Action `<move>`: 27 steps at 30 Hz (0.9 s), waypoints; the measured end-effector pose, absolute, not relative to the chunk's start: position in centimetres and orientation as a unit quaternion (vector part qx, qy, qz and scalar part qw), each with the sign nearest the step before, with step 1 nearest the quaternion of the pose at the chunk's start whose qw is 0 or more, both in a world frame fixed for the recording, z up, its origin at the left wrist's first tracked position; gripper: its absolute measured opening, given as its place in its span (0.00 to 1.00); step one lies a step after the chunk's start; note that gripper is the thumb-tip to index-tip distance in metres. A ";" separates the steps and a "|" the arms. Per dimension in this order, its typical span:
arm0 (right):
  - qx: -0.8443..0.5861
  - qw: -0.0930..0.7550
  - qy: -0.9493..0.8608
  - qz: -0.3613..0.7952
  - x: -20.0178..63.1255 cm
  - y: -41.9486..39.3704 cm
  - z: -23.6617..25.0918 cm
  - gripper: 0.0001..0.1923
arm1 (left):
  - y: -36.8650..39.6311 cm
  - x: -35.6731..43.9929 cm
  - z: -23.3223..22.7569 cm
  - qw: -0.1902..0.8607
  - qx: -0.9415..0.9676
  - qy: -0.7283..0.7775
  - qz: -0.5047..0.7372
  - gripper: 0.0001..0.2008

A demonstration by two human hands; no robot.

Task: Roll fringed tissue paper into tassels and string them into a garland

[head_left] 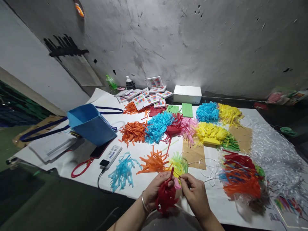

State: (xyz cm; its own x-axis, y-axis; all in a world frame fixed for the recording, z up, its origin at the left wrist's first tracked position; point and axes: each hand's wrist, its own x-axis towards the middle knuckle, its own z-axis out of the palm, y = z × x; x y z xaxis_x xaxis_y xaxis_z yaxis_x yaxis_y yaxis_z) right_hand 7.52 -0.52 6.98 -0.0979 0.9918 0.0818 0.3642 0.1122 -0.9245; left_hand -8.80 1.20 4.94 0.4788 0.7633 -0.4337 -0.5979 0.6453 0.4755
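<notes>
My left hand (156, 189) is closed round a red paper tassel (166, 197), its fringe hanging down and a thin red twisted end sticking up past the thumb. Just right of it, my right hand (193, 191) has thumb and forefinger pinched together; whatever is between them is too small to make out. Beyond my hands lie an orange tassel (154, 161) and a yellow-green tassel (177, 163). A light blue tassel (122, 173) rests on the table to the left. Some pink fringe shows between my hands, partly hidden.
A white-covered table (79, 179) holds heaps of orange fringe (133, 132), blue fringe (157, 126) and yellow fringe (210, 131). At left stand a blue bag (89, 125) and a power bank (111, 156). Bagged tassels (242, 175) and white strings (276, 154) lie right; a white box (187, 94) stands behind.
</notes>
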 end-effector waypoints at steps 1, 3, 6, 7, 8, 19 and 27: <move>-0.538 0.402 -0.629 0.392 7.5 -0.5 7.0 0.12 | 1.2 -8.8 4.9 0.850 0.132 0.318 0.399 0.13; -0.536 0.402 -0.629 0.393 7.5 -0.6 6.9 0.12 | 1.2 -8.8 5.0 0.851 0.131 0.318 0.397 0.13; -0.534 0.401 -0.631 0.394 7.5 -0.6 7.0 0.12 | 1.2 -8.7 5.0 0.851 0.129 0.317 0.398 0.11; -0.534 0.400 -0.633 0.392 7.5 -0.6 7.1 0.12 | 1.2 -8.7 5.0 0.850 0.130 0.317 0.399 0.11; -0.535 0.398 -0.637 0.386 7.5 -0.6 7.1 0.12 | 1.2 -8.7 5.0 0.850 0.132 0.318 0.399 0.11; -0.483 0.336 -0.769 0.248 8.1 -0.6 6.9 0.12 | 1.1 -9.1 4.5 0.780 0.249 0.404 0.407 0.13; -0.499 0.358 -0.648 0.450 8.4 -0.6 7.5 0.11 | 0.7 -9.4 4.9 0.812 0.197 0.394 0.384 0.13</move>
